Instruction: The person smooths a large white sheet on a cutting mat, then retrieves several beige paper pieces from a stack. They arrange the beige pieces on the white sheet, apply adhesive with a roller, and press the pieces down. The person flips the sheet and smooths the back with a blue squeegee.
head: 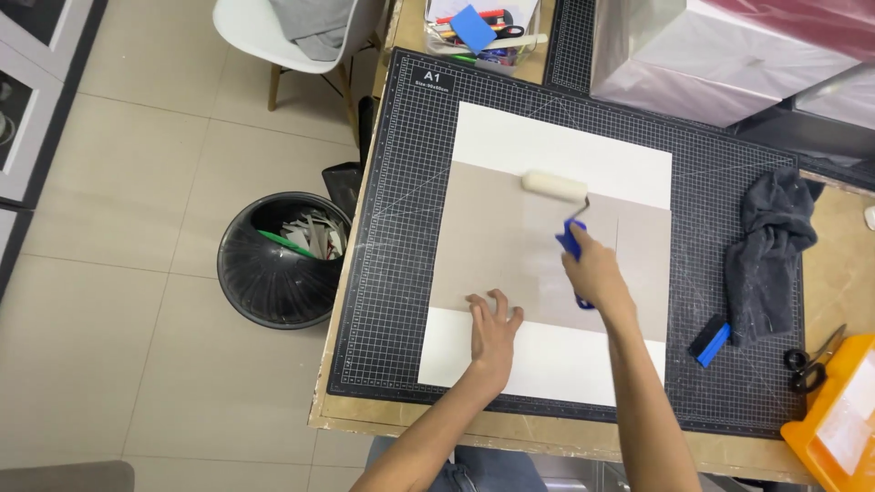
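Note:
A white sheet (565, 146) lies on a black gridded cutting mat (401, 228), and a grey-beige board (488, 237) lies across its middle. My right hand (594, 270) grips the blue handle of a small paint roller (555, 186), whose cream foam sleeve rests on the board's upper edge. A faint wet-looking streak runs down the board below the roller. My left hand (493, 330) presses flat with spread fingers on the board's lower edge, where it meets the white sheet.
A dark rag (770, 246), a blue-edged black block (709, 343) and scissors (811, 364) lie right of the sheet. An orange tray (838, 419) sits at the bottom right, boxes (729, 55) at the back. A black bin (278, 260) and a white chair (283, 36) stand left on the floor.

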